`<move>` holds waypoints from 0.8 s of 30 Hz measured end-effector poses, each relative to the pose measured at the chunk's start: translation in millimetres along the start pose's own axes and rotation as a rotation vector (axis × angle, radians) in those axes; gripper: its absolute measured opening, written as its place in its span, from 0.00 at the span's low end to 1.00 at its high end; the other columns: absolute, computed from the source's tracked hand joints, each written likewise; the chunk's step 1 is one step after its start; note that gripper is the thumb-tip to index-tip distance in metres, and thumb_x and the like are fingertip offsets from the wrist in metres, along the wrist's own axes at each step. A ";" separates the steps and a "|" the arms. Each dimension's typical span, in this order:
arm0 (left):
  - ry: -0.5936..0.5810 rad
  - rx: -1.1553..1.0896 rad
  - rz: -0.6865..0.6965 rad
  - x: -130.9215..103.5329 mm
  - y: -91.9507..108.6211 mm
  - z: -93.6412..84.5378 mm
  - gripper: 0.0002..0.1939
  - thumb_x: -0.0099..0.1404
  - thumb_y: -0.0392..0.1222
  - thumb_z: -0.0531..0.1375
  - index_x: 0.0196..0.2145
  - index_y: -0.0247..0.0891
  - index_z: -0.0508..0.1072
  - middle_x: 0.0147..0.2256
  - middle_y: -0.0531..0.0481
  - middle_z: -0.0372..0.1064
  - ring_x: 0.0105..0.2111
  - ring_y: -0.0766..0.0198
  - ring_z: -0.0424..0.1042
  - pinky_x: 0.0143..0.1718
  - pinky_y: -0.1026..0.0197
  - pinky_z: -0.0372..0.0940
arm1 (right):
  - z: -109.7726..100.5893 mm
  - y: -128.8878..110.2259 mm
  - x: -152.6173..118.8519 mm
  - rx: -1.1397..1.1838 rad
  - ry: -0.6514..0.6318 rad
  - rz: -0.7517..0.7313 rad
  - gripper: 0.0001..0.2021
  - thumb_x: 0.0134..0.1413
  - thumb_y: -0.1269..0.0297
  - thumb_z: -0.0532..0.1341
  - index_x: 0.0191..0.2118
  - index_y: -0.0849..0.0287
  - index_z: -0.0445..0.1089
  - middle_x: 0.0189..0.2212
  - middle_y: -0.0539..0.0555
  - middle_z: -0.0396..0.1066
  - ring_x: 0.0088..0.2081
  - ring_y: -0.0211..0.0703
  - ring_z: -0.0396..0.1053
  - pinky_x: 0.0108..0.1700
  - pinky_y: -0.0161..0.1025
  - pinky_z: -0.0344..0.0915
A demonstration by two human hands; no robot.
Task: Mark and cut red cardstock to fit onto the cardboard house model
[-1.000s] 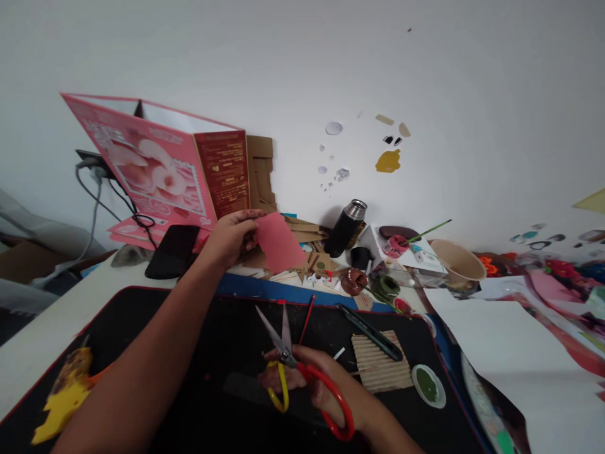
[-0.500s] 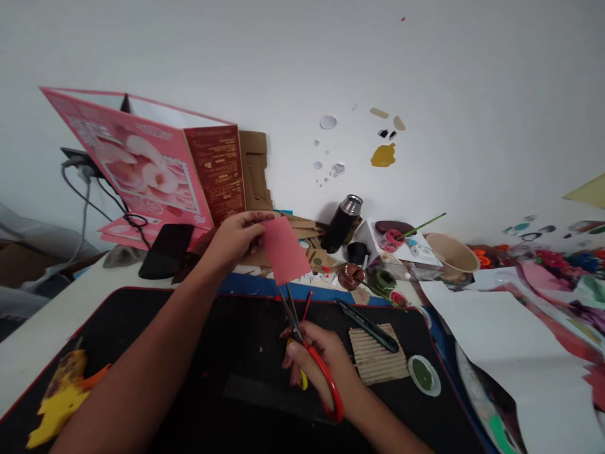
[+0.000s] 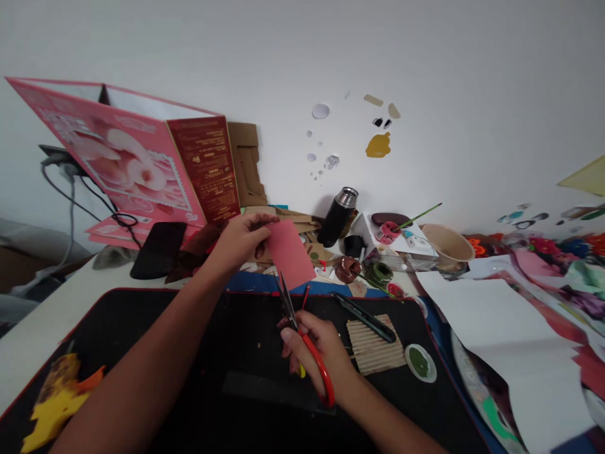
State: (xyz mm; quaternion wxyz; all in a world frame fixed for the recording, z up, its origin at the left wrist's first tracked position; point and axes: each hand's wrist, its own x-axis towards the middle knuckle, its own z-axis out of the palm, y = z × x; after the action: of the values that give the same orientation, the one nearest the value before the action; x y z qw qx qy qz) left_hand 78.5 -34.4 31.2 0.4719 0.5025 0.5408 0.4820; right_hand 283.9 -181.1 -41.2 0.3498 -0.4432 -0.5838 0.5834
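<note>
Pinched at its upper left corner, a pink paper piece (image 3: 290,255) hangs from my left hand (image 3: 243,241) above the far edge of the black mat (image 3: 198,384). My right hand (image 3: 317,343) is wrapped round red-handled scissors (image 3: 315,359), with fingers in the handles. The scissors' blades are slightly apart and point up at the paper's lower left edge. Something small and yellow shows beneath my right fingers, and a thin red stick (image 3: 305,296) stands out near them.
Right on the mat lie a dark green cutter (image 3: 363,317), corrugated cardboard (image 3: 373,353) and a dish of green paint (image 3: 420,363). Behind are a black flask (image 3: 338,217), paint jars (image 3: 348,268) and a pink box (image 3: 142,164). A yellow cutout (image 3: 54,407) lies left.
The view has shifted slightly. The pink paper has tilted, and the scissor tips have moved from its bottom edge to its lower left side. Both hands keep their hold.
</note>
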 end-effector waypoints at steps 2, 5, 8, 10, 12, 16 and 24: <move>0.014 -0.020 -0.003 0.7 -0.3 -0.9 0.18 0.63 0.28 0.59 0.49 0.31 0.79 0.19 0.58 0.65 0.14 0.71 0.61 0.17 0.68 0.56 | -0.7 -2.2 -0.1 -0.006 -0.014 0.016 0.25 0.67 0.38 0.63 0.47 0.59 0.76 0.26 0.49 0.73 0.20 0.36 0.70 0.21 0.31 0.65; 0.016 -0.030 -0.007 1.1 -0.6 -1.9 0.18 0.62 0.28 0.59 0.49 0.31 0.79 0.19 0.58 0.66 0.14 0.71 0.60 0.16 0.67 0.56 | -2.1 -5.1 0.3 -0.025 -0.025 0.021 0.24 0.68 0.40 0.63 0.47 0.59 0.76 0.26 0.49 0.72 0.21 0.36 0.70 0.22 0.31 0.65; -0.009 -0.009 0.001 0.9 -1.1 -1.8 0.18 0.62 0.29 0.60 0.49 0.30 0.80 0.19 0.58 0.66 0.14 0.71 0.61 0.16 0.67 0.56 | -2.7 -6.0 0.8 -0.047 -0.021 0.012 0.22 0.68 0.43 0.64 0.47 0.59 0.76 0.26 0.49 0.73 0.21 0.36 0.70 0.22 0.31 0.66; -0.020 0.007 0.010 0.7 -1.7 -1.4 0.18 0.62 0.30 0.60 0.49 0.30 0.80 0.20 0.58 0.66 0.14 0.70 0.61 0.17 0.67 0.56 | -2.6 -5.7 0.9 -0.052 -0.018 0.015 0.21 0.68 0.44 0.64 0.47 0.59 0.76 0.26 0.49 0.73 0.21 0.37 0.70 0.22 0.31 0.65; -0.025 0.022 0.017 0.5 -2.3 -1.1 0.18 0.62 0.31 0.60 0.49 0.31 0.80 0.20 0.58 0.67 0.14 0.71 0.61 0.17 0.67 0.56 | -2.3 -5.2 0.8 -0.051 -0.018 0.017 0.20 0.68 0.45 0.64 0.48 0.59 0.76 0.26 0.49 0.73 0.21 0.36 0.69 0.22 0.31 0.65; -0.039 0.063 0.035 -0.1 -3.9 -1.3 0.18 0.62 0.32 0.61 0.49 0.33 0.81 0.21 0.57 0.68 0.15 0.70 0.62 0.17 0.67 0.57 | -2.2 -4.6 0.4 -0.055 -0.013 0.019 0.19 0.68 0.46 0.64 0.47 0.59 0.76 0.25 0.49 0.72 0.21 0.36 0.69 0.22 0.31 0.65; -0.054 0.160 0.063 -0.1 -8.6 0.4 0.20 0.62 0.32 0.61 0.52 0.34 0.81 0.24 0.54 0.70 0.17 0.69 0.63 0.19 0.66 0.58 | -2.8 -4.4 0.0 -0.091 0.001 0.015 0.20 0.69 0.44 0.63 0.45 0.59 0.76 0.25 0.48 0.71 0.21 0.36 0.70 0.22 0.31 0.65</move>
State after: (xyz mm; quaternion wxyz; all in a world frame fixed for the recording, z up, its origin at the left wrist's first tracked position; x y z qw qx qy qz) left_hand 78.1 -34.7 22.6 0.4292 0.5683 0.5486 0.4380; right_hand 286.0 -179.7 -36.6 0.3251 -0.4636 -0.6061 0.5586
